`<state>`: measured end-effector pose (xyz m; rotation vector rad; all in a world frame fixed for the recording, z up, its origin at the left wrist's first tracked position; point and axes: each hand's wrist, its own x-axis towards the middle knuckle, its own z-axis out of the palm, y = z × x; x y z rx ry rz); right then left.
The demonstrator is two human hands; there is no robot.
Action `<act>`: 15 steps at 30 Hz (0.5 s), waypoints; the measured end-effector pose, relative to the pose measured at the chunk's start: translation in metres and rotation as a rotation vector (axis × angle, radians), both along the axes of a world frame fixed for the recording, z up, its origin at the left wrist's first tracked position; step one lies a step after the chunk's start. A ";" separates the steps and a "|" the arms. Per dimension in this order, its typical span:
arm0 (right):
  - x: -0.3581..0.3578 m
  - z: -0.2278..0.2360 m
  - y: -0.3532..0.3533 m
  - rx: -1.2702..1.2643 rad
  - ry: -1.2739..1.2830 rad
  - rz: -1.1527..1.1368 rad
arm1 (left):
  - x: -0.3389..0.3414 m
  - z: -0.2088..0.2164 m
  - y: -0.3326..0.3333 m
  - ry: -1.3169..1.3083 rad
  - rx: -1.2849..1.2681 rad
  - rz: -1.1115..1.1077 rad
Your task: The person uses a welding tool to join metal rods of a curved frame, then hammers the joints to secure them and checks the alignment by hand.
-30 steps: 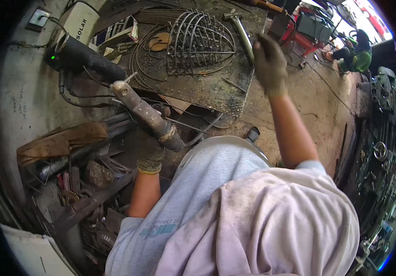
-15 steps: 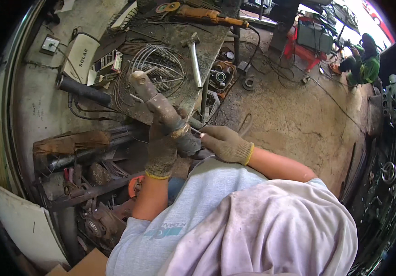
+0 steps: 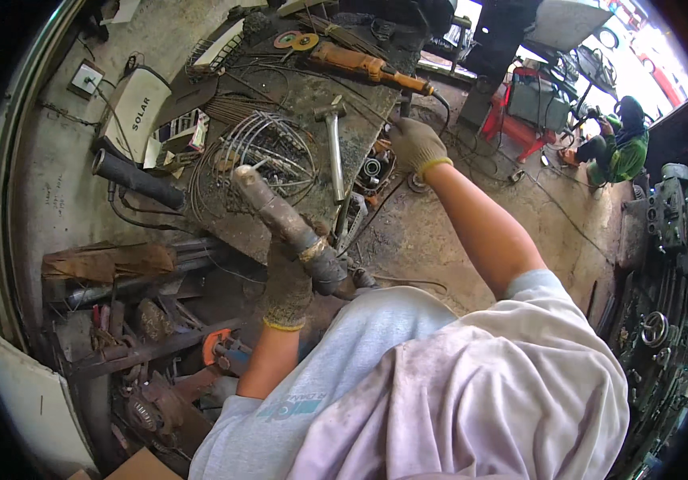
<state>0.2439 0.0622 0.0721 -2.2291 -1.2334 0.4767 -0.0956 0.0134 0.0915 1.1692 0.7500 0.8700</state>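
Note:
My left hand (image 3: pixel 286 284), in a knitted work glove with a yellow cuff, is closed round a worn metal cylinder (image 3: pixel 274 210). The cylinder tilts up and left over the bench's near edge. It has a small pin at its upper end, a brassy band and a dark lower end. My right hand (image 3: pixel 419 147), gloved alike, reaches out to the bench's right edge, just below the front end of an orange angle grinder (image 3: pixel 352 61). Its fingers are curled together at a thin dark line; what they hold is unclear. A hammer (image 3: pixel 334 152) lies between my hands.
On the workbench (image 3: pixel 292 96) lie a round wire cage (image 3: pixel 268 152) and two discs (image 3: pixel 296 41). A white box (image 3: pixel 138 104) and a black tube (image 3: pixel 138 180) stand left. A cluttered shelf (image 3: pixel 148 348) is below. Machinery (image 3: pixel 672 280) lines the right; another person (image 3: pixel 620 144) crouches far right.
My right hand has left the cylinder and stretched forward and right to the bench edge. The thin rod it held against the cylinder no longer shows there. My left hand keeps its hold.

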 end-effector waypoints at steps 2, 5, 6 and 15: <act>0.008 -0.001 0.028 -0.042 -0.090 0.057 | 0.011 -0.006 0.012 -0.145 -0.036 -0.023; 0.009 0.001 0.046 -0.071 -0.190 0.016 | 0.036 0.005 0.019 -0.090 -0.053 -0.020; 0.005 0.003 0.043 -0.014 -0.198 -0.025 | 0.036 0.011 0.021 -0.087 -0.041 -0.040; -0.054 0.009 -0.089 0.623 0.132 0.228 | 0.094 0.038 0.039 0.218 0.025 0.164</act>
